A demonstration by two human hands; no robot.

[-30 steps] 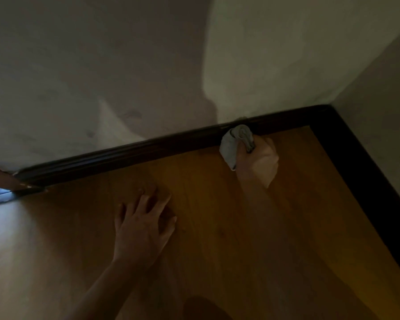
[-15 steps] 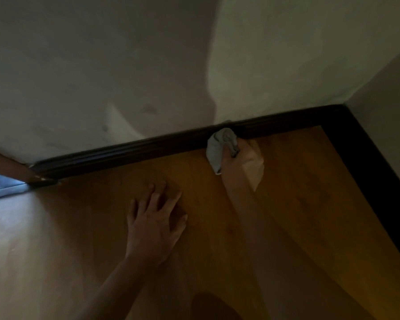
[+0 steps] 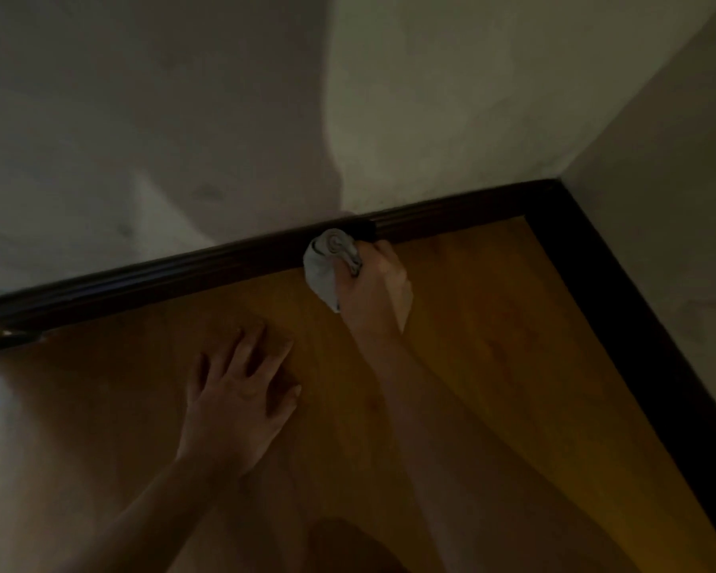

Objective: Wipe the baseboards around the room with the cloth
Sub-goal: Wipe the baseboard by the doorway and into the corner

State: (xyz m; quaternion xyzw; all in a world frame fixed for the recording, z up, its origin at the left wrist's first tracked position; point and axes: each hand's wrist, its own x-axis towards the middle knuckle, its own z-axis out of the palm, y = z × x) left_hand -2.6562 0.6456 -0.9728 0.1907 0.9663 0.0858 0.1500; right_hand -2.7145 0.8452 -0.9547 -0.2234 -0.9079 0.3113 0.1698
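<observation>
Head view: your right hand [image 3: 375,289], arm outstretched, is gripping the bunched cloth [image 3: 329,262] against the dark baseboard [image 3: 162,277] at centre frame, while your left hand [image 3: 240,401] is pressing flat, fingers spread, on the wooden floor [image 3: 492,366].

Left hand [image 3: 240,403] flat, fingers [image 3: 252,343] spread, right hand [image 3: 375,289] outstretched, grip seemingly round cloth [image 3: 323,266]

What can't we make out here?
- Head view: where cloth meets baseboard, hidden behind the right hand and bunched fabric.
- Head view: dust or wiped streaks on the baseboard, too dark.
- Head view: right-wall baseboard, near end cut by the frame edge.
- Head view: floor under the left hand, covered by its palm.
</observation>
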